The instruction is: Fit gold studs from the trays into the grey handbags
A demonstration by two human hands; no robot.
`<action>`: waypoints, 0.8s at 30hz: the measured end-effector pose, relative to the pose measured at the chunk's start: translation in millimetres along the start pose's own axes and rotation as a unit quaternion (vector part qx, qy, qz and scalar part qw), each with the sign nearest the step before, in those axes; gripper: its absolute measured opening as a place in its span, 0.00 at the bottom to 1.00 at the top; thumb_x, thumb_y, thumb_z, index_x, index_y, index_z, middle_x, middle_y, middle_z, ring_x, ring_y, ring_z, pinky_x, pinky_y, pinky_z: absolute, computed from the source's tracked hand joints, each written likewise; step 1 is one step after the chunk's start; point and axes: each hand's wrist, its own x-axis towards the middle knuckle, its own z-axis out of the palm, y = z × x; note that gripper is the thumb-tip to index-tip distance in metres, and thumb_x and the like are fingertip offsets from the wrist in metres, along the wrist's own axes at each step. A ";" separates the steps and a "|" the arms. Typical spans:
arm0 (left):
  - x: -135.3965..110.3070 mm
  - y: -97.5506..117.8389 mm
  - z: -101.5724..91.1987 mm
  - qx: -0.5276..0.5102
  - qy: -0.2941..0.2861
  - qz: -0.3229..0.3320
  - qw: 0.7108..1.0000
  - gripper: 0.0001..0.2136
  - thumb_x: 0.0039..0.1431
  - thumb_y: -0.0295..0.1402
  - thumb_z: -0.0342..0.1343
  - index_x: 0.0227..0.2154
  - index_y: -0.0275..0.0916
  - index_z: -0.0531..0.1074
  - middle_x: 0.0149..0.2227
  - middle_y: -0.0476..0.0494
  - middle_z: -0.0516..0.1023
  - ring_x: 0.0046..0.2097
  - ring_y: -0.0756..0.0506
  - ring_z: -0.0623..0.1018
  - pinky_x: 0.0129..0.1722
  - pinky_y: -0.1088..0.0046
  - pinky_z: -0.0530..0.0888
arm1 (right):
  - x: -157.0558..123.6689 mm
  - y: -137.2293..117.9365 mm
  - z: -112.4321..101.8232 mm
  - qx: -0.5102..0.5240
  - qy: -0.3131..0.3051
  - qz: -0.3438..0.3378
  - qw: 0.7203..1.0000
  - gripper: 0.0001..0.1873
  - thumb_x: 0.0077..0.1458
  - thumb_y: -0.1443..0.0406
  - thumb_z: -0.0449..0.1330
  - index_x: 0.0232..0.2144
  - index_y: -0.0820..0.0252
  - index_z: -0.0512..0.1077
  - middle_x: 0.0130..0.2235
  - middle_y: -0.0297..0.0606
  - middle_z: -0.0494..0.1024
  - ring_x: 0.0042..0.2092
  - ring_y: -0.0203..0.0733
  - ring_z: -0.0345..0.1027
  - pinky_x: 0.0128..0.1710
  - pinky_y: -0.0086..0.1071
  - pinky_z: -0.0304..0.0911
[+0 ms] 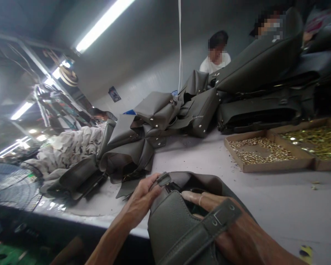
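A dark grey-green leather handbag (168,224) lies tilted at the table's front edge, its mouth partly open. My left hand (146,193) is closed on the bag's upper left corner, thumb and fingers pinching a small tab there. Across the bag's opening rests my right hand (209,206), with its index finger stretched along the rim and the other fingers partly inside. A stitched strap with metal fittings (220,218) crosses over the back of that hand. What the right fingertips touch inside the bag is hidden.
Similar bags (154,106) are heaped along the table (193,154). Right of them, a cardboard tray (276,170) holds small gold fittings, beside another tray (328,165) of brass-coloured pieces. A fan (12,187) stands at the left; a person in white (215,62) is behind the heap.
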 end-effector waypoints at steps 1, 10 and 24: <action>-1.2 -1.0 -1.5 -0.004 -0.005 0.005 1.000 0.15 0.60 0.42 0.53 0.44 0.39 0.71 0.36 0.47 0.73 0.38 0.47 0.69 0.37 0.78 0.66 | -1.6 0.6 2.5 -0.015 0.004 -0.007 1.000 0.20 0.53 0.67 0.49 0.45 0.58 0.74 0.38 0.41 0.79 0.35 0.42 0.73 0.34 0.31 0.70; -6.0 -0.4 0.9 0.049 0.042 0.021 0.998 0.20 0.59 0.46 0.52 0.49 0.39 0.70 0.42 0.43 0.75 0.41 0.42 0.73 0.36 0.75 0.68 | -4.6 1.4 9.9 -0.056 -0.027 0.001 0.998 0.19 0.56 0.67 0.47 0.45 0.56 0.73 0.34 0.39 0.79 0.30 0.41 0.72 0.28 0.31 0.69; -6.2 6.3 11.5 0.119 0.078 0.063 0.988 0.17 0.60 0.40 0.52 0.50 0.40 0.69 0.43 0.49 0.76 0.45 0.46 0.73 0.45 0.75 0.66 | -8.3 11.2 25.3 -0.024 -0.029 0.053 0.998 0.22 0.59 0.68 0.48 0.54 0.53 0.68 0.37 0.39 0.75 0.36 0.40 0.72 0.35 0.31 0.68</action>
